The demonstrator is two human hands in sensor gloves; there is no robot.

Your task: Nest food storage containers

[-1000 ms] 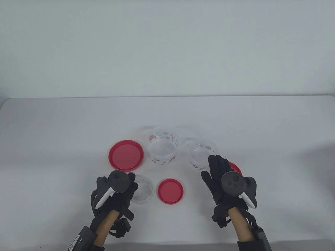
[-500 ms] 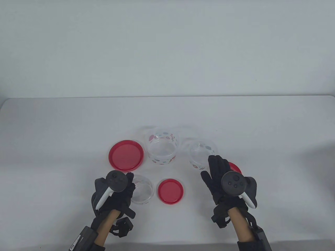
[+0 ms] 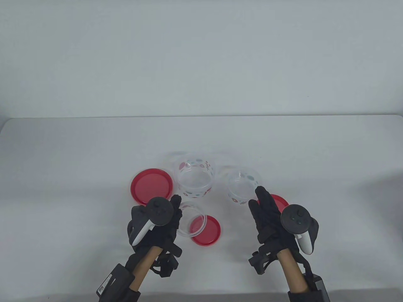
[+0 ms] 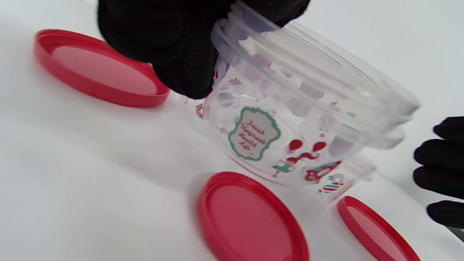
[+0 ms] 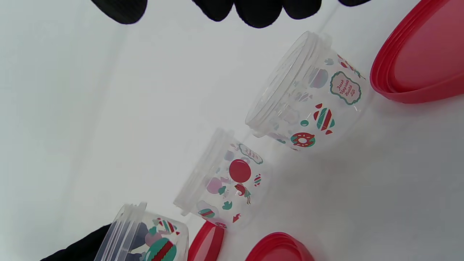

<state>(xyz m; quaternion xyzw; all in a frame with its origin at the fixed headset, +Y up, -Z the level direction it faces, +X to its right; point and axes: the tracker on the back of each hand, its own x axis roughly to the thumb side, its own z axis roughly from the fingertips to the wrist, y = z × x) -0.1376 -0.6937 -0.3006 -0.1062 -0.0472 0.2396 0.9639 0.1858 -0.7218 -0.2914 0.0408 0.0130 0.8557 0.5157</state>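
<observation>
My left hand point(image 3: 174, 209) grips the small clear printed container point(image 3: 192, 220) by its rim and holds it tilted above the small red lid point(image 3: 207, 232). The left wrist view shows my fingers point(image 4: 181, 54) on that container point(image 4: 290, 119). The large container point(image 3: 195, 179) stands at the middle and the medium container point(image 3: 243, 187) to its right, both upright and with nothing in them. My right hand point(image 3: 259, 201) is open with its fingers stretched out, just in front of the medium container and holding nothing. Its fingertips point(image 5: 253, 11) show above the medium container point(image 5: 311, 94).
A large red lid point(image 3: 151, 187) lies left of the large container. A medium red lid point(image 3: 278, 201) lies partly under my right hand. The white table point(image 3: 78, 157) runs back to a wall.
My left hand has lifted the small container off the table and carried it right and forward, over the small red lid. My right hand has shifted slightly right.
</observation>
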